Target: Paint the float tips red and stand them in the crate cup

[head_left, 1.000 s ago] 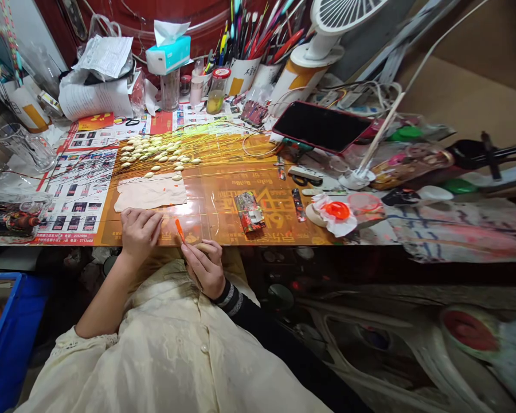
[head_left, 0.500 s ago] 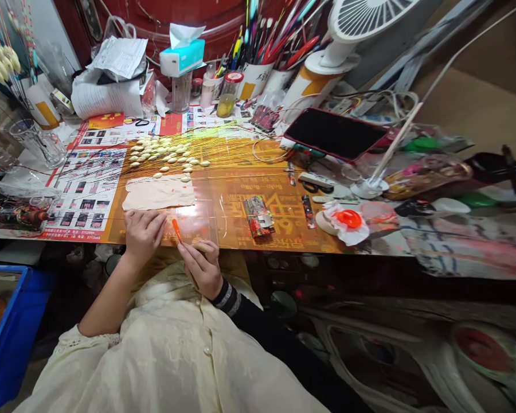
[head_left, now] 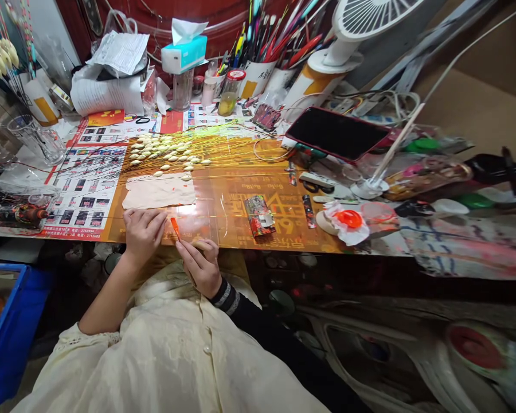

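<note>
Along the near edge of the tabletop, what do you have in your hands?

Entry one: your right hand, fingers clenched in a pinch around an orange-tipped stick. The stick points up and away from you, its tip over the printed sheet and just right of your other hand. A dark striped cuff circles that wrist.

And the other hand?

Entry two: your left hand, resting palm down at the edge, fingers loosely curled, with nothing visible in their hold. A cream blouse sleeve lies below that bare forearm.

What lies closest to you?

Entry three: a pale cloth flecked with orange, just beyond your left hand. Past it are rows of pale oval pods on long yellow stems. To your right are a small patterned packet, then a white tissue around a blob of orange paint.

And farther back?

Entry four: a black-screened phone, a turquoise tissue box, pots of brushes and a white desk fan. Below the tabletop, to your left, sits a blue crate.
</note>
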A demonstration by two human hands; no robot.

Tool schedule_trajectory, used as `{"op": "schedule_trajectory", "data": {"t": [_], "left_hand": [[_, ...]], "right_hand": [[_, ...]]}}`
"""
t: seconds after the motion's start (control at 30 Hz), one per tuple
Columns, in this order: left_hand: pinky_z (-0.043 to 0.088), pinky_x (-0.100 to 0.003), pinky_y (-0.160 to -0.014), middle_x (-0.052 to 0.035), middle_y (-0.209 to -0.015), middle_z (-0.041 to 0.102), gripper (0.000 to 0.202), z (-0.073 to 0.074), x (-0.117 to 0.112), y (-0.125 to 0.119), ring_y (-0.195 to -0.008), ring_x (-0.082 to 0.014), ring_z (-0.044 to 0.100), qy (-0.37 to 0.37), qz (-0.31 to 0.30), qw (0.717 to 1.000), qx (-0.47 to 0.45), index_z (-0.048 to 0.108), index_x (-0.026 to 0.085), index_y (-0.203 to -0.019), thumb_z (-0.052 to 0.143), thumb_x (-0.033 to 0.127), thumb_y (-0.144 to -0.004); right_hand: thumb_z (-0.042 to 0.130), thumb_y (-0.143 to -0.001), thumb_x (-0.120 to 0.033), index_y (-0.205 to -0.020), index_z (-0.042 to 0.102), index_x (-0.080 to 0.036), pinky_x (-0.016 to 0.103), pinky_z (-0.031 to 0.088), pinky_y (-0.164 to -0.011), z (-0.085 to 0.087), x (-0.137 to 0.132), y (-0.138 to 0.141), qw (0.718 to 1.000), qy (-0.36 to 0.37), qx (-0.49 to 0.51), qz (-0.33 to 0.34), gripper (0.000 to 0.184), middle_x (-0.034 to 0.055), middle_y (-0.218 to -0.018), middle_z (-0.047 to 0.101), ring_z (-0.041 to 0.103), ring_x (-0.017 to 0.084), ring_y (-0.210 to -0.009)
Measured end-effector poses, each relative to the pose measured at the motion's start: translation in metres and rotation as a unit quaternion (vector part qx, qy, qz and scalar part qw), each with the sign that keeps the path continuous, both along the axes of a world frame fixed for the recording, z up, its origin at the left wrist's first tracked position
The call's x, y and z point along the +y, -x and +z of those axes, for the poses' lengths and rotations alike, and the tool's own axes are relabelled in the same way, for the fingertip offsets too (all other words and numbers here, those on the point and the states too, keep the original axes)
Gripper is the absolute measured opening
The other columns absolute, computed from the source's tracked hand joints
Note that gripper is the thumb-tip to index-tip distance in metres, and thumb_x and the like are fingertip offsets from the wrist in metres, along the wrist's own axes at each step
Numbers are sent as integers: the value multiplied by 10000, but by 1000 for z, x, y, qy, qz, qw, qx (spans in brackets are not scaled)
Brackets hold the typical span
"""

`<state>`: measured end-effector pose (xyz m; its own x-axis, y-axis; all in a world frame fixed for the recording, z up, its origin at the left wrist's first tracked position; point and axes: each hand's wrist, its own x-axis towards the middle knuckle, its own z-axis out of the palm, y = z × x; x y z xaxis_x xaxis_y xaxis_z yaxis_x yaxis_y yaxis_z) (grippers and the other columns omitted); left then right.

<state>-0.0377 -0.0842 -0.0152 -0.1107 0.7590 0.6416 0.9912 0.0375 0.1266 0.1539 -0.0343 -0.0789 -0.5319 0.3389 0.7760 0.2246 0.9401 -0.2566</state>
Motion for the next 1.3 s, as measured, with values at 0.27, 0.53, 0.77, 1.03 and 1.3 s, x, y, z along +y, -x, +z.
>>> {"op": "schedule_trajectory", "data": {"t": [0.27, 0.53, 0.77, 1.03, 1.3], "left_hand": [[332, -474, -945, -73, -1052, 731, 213, -1, -1, 1, -963, -225, 619, 4, 3, 1000, -14, 690, 254, -1110, 558, 260, -943], [353, -434, -931, -64, -1062, 731, 248, -3, -5, 6, -944, -213, 604, -22, 4, 1000, 11, 665, 234, -1167, 581, 235, -934], [347, -437, -952, -78, -1089, 722, 290, -5, -9, 7, -970, -221, 601, -6, 9, 1000, -1, 655, 236, -1210, 562, 235, -936], [348, -448, -946, -86, -1102, 721, 302, -9, -9, 9, -982, -233, 594, -2, 11, 1000, -5, 649, 234, -1223, 555, 252, -936], [359, -444, -936, -79, -1106, 726, 298, -8, -9, 8, -974, -230, 596, -8, 12, 1000, 9, 646, 224, -1221, 558, 246, -937]], "right_hand": [[534, -925, -107, -1513, 372, -264, 434, 420, -1058, -6, 1, -2, 1000, 9, 11, 3, 630, 50, -1222, 695, 533, 185, -1079], [533, -914, -91, -1489, 407, -234, 470, 461, -1038, -7, 0, -3, 999, 3, 29, 43, 605, 65, -1203, 697, 555, 192, -1080], [508, -925, -108, -1488, 412, -227, 458, 456, -1039, -4, -1, 6, 999, -2, 11, 52, 584, 75, -1257, 675, 552, 199, -1099], [536, -933, -134, -1496, 409, -229, 432, 435, -1036, -5, -2, 11, 999, -8, 7, 43, 585, 73, -1264, 676, 534, 200, -1115], [495, -946, -124, -1509, 385, -239, 435, 411, -1022, -6, -4, 12, 999, -12, -9, 29, 585, 66, -1283, 668, 540, 204, -1090]]}}
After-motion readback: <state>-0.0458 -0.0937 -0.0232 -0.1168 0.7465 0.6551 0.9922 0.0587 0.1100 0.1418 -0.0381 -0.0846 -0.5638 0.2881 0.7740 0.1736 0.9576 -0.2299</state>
